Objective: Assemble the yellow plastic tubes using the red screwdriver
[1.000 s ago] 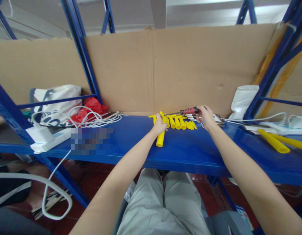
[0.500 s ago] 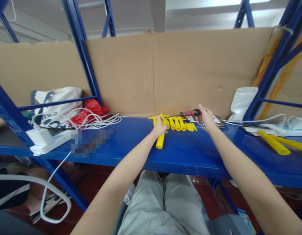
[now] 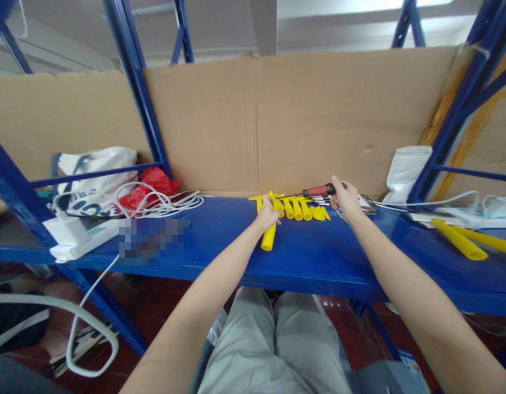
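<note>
My left hand (image 3: 268, 212) is closed around a yellow T-shaped tube piece (image 3: 268, 239), whose round open end points toward me. In my right hand (image 3: 344, 198) is the end of the red and black handle of a screwdriver (image 3: 318, 190). Its thin shaft points left and reaches the upper part of the held piece; the exact contact is too small to tell. Several similar yellow T-shaped pieces (image 3: 297, 210) lie side by side between my hands. Right of them are small pointed yellow pieces (image 3: 320, 213).
A cardboard panel (image 3: 318, 120) stands behind the blue shelf (image 3: 220, 241). Left are a cloth bag (image 3: 97, 169), a red plastic bag (image 3: 156, 183), white cables and a power strip (image 3: 86, 246). Yellow tubes (image 3: 458, 239) and a white pouch (image 3: 406, 172) are at the right.
The fingers of my right hand have shifted slightly on the screwdriver handle. My left hand and the yellow piece look nearly unmoved.
</note>
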`<state>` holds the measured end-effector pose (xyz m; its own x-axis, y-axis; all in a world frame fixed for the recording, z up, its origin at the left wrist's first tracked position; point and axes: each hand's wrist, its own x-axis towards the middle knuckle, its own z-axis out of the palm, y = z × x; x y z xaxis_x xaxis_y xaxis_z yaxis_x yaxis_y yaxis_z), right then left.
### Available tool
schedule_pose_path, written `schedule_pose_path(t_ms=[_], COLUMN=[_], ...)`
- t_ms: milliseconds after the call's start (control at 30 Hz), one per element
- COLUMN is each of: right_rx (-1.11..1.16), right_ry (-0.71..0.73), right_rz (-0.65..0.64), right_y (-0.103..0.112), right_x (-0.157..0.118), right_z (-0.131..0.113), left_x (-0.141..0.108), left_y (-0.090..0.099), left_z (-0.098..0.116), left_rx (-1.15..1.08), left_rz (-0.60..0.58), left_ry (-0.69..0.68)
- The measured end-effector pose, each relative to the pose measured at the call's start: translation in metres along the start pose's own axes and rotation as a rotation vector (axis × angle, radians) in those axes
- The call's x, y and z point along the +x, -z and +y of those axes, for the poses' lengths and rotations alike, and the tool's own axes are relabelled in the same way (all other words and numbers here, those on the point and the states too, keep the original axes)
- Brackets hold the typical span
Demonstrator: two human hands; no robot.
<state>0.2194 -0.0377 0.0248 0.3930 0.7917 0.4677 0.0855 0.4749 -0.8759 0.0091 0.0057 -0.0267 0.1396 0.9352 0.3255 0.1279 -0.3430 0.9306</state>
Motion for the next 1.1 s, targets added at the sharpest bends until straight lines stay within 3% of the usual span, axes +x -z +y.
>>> schedule_pose_path(t_ms=[167, 367, 600, 800, 967, 1100], right_rx=[0.021, -0.004, -0.012, -0.097, -0.265, -0.37], right_ry=[-0.115, -0.079, -0.146, -0.11, -0.063, -0.117], right_rz=[0.037, 0.015, 0.151, 0.219, 0.205, 0.082], right_y=[-0.002, 0.0, 0.0, 0.005, 0.009, 0.005], right_x=[-0.002, -0.002, 0.001, 0.008, 0.015, 0.007], right_z=[-0.006, -0.005, -0.01, -0.003, 0.007, 0.005], left_x=[-0.001, -0.001, -0.001, -0.003, -0.004, -0.006], left_y=[-0.001, -0.001, -0.002, -0.002, -0.002, -0.001], left_z=[0.001, 0.0, 0.003, 0.006, 0.007, 0.008], left_rx=[-0.005, -0.023, -0.035, -0.028, -0.007, 0.035], left_rz=[0.004, 0.01, -0.011, -0.013, -0.015, -0.019], left_ry=[0.001, 0.005, -0.025, -0.016, -0.015, -0.026])
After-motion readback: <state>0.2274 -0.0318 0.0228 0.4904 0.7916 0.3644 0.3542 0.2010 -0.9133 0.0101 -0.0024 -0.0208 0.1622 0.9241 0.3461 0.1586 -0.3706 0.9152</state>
